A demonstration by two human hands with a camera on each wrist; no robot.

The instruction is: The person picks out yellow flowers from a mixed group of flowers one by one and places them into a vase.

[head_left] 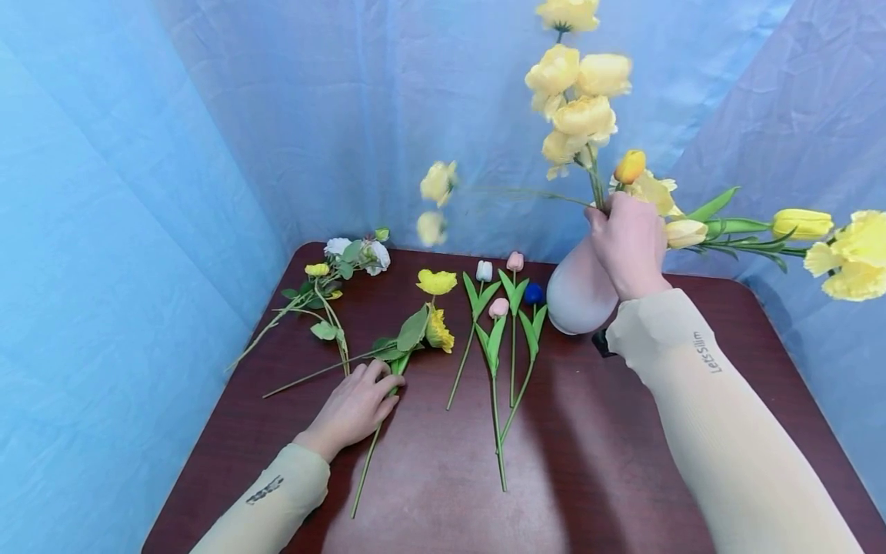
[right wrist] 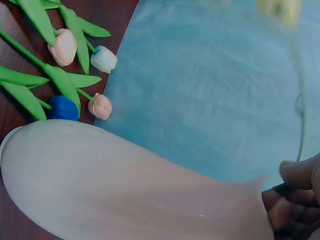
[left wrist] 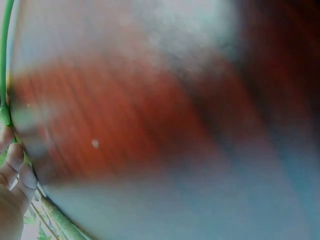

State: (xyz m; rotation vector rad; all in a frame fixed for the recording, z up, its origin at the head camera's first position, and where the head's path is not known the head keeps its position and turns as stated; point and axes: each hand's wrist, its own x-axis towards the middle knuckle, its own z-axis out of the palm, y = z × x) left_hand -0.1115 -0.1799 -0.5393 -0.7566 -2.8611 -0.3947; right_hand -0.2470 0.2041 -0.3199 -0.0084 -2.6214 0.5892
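Note:
In the head view, my right hand grips a branching stem of pale yellow flowers at the mouth of the white-pink vase. One thin side branch reaches left to blurred yellow blooms. The right wrist view shows the thumb against that stem, beside the flared rim. The vase leans; yellow tulips and ruffled yellow flowers stick out to its right. My left hand lies low over the table, its fingers curled round a green flower stem below yellow blooms.
Pink, white and blue tulips lie mid-table, left of the vase. White roses and small yellow buds on leafy stems rest at the back left. A small black object sits by the vase base. Blue curtains surround the dark red table.

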